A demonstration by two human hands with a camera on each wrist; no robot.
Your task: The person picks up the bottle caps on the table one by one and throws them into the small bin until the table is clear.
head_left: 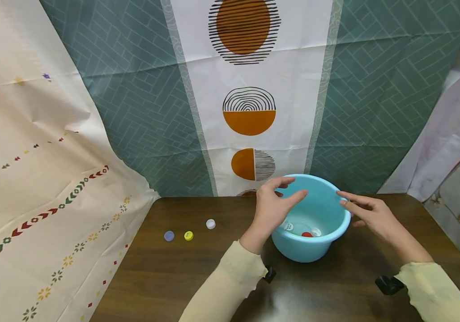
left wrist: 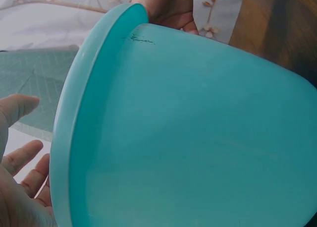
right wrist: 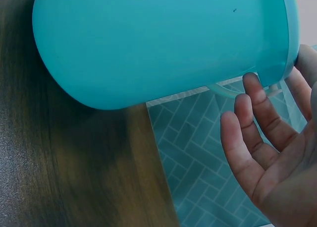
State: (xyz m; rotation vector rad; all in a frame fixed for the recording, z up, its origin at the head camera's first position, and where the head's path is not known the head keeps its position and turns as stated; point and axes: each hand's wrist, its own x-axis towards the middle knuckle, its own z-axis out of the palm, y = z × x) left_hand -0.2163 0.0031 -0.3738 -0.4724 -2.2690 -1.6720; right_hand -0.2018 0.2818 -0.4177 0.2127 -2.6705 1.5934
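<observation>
"Finished?"
"Looks partway: can see caps (head_left: pixel 306 234) inside the blue tub (head_left: pixel 300 251), three other caps (head_left: pixel 189 235) left on the table (head_left: pixel 153 277)."
"Pinching any?"
"No; spreading left hand (head_left: pixel 272 206) and right hand (head_left: pixel 376 218) at opposite sides of the tub."

One light-blue plastic tub (head_left: pixel 300 251), two hands (left hand (head_left: pixel 270 208), right hand (head_left: pixel 375 217)), six bottle caps visible
Three lie left of centre in the frame: one blue cap (head_left: pixel 169 236), one yellow cap (head_left: pixel 189 235), one white cap (head_left: pixel 210 224). Three show inside the tub, right of centre: one red cap (head_left: pixel 307 234), two whitish caps (head_left: pixel 316 232). Two black wrist cameras (head_left: pixel 389 285), one table (head_left: pixel 161 277).
</observation>
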